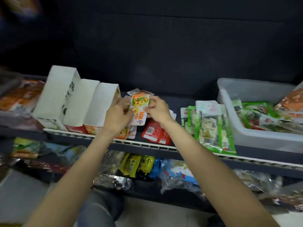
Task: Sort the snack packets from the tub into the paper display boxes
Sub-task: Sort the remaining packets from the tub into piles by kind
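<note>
Both hands meet over the middle of the shelf. My left hand [117, 114] and my right hand [158, 109] hold a small stack of orange-and-white snack packets [139, 108] between them, the front packet upright and facing me. Three white paper display boxes [77, 102] stand in a row just left of my left hand; the nearest one [101, 105] has orange packets showing at its front. The translucent tub [255, 128] sits at the right end of the shelf with green, white and orange packets inside.
Red packets [155, 133] lie under my right wrist. A pile of green packets [208, 126] lies between my right arm and the tub. The shelf's front rail [147, 144] runs across. More bagged snacks [139, 167] fill the lower shelf. Orange bags [21, 95] sit at far left.
</note>
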Action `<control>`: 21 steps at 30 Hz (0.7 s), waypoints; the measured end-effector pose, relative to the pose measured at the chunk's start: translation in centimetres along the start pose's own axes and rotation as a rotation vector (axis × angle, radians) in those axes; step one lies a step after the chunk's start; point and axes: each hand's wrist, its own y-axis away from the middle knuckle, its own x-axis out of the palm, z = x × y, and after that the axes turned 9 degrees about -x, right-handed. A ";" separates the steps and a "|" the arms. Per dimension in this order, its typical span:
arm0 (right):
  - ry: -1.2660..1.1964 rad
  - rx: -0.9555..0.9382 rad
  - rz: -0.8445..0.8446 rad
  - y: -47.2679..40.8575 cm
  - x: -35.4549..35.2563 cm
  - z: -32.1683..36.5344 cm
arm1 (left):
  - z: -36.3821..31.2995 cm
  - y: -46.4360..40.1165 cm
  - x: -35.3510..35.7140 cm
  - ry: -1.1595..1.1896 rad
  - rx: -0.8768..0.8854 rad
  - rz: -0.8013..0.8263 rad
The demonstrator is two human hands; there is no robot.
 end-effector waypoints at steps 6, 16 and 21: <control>0.282 -0.073 0.103 -1.0 4.7 -0.8 | 2.5 1.4 -1.6 -0.234 0.232 0.010; 0.580 -0.250 0.184 -0.5 3.1 -1.1 | 1.5 2.2 -0.4 -0.311 0.156 0.167; 0.640 -0.250 0.283 -0.4 2.7 -1.6 | 1.7 0.7 1.0 -0.398 0.128 0.226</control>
